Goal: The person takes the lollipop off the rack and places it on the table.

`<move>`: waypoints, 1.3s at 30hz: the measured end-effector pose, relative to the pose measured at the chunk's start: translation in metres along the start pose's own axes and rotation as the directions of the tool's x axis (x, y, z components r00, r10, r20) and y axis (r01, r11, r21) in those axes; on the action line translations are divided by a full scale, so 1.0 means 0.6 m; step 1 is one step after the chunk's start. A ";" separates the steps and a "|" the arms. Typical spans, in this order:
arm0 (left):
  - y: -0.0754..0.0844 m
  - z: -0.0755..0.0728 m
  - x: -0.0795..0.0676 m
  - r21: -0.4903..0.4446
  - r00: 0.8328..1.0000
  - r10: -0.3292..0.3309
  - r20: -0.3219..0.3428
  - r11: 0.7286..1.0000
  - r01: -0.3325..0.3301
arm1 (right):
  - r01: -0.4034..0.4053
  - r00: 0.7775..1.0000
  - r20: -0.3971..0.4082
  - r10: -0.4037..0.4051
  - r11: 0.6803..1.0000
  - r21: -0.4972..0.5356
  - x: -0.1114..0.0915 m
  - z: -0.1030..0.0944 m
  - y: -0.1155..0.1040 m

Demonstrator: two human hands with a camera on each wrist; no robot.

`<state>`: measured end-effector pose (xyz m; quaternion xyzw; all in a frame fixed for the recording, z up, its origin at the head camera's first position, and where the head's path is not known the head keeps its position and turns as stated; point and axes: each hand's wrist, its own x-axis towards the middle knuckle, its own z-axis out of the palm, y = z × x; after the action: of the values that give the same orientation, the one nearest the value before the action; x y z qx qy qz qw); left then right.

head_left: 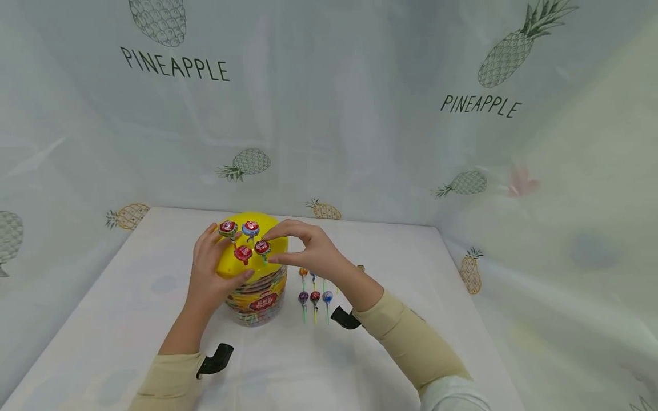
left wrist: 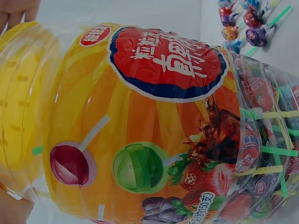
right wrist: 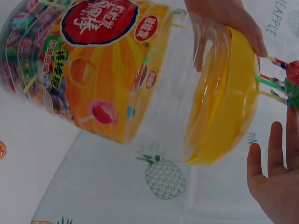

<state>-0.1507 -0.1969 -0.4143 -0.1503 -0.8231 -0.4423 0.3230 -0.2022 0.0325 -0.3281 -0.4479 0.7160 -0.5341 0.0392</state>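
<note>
A big clear candy jar (head_left: 262, 302) with a yellow lid (right wrist: 231, 100) stands upright on the white table; wrapped lollipops show inside it in the left wrist view. Several lollipops stand in the lid top, with red and blue wrappers. My left hand (head_left: 208, 274) grips the lid from the left, its thumb across the front. With thumb and index finger around it, my right hand (head_left: 319, 251) pinches the front-right lollipop (head_left: 263, 247) by its head. In the right wrist view the other fingers of that hand are spread, and the thumb's contact is hidden.
Lollipops (head_left: 315, 297) lie in rows on the table (head_left: 288, 365) right of the jar, partly hidden under my right forearm. A pale curtain (head_left: 334, 114) printed with pineapples hangs behind the table's back edge and along its sides. Black wrist mounts (head_left: 216, 359) stick out from both sleeves.
</note>
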 end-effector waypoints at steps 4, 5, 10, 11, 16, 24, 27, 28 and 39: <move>-0.003 0.002 -0.002 0.004 1.000 0.011 0.002 1.000 -0.011 | 0.003 1.000 -0.009 -0.003 1.000 0.008 0.003 0.008 0.002; -0.002 0.002 -0.002 0.004 1.000 0.011 0.002 1.000 -0.011 | 0.001 1.000 -0.012 -0.001 1.000 0.008 0.004 0.009 0.003; -0.001 0.001 -0.002 0.017 1.000 0.001 0.010 1.000 -0.001 | -0.016 1.000 -0.026 0.016 1.000 0.006 0.005 0.013 0.002; -0.001 0.001 -0.001 0.017 1.000 -0.004 0.013 1.000 0.003 | -0.016 0.999 -0.029 0.016 1.000 0.009 0.004 0.013 0.002; -0.001 0.001 -0.001 0.021 1.000 -0.008 0.019 1.000 0.008 | 0.037 0.996 -0.082 -0.032 0.998 0.059 0.002 0.015 0.004; -0.002 0.000 0.001 0.031 1.000 -0.002 0.006 1.000 0.002 | 0.039 0.978 -0.209 0.027 0.953 0.302 -0.028 0.024 0.015; -0.003 0.002 0.001 0.036 1.000 -0.006 0.006 0.999 0.006 | 0.000 0.969 -0.231 0.090 0.932 0.362 -0.047 0.030 0.027; -0.003 0.002 0.001 0.035 1.000 -0.005 0.006 0.999 0.005 | -0.013 0.965 -0.239 0.109 0.928 0.373 -0.054 0.032 0.032; -0.006 0.004 0.000 0.032 1.000 -0.005 0.002 0.999 0.005 | -0.096 0.913 -0.303 0.272 0.867 0.489 -0.124 0.064 0.088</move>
<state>-0.1536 -0.1969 -0.4173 -0.1434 -0.8307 -0.4297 0.3235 -0.1690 0.0567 -0.4179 -0.2478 0.6022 -0.7562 0.0640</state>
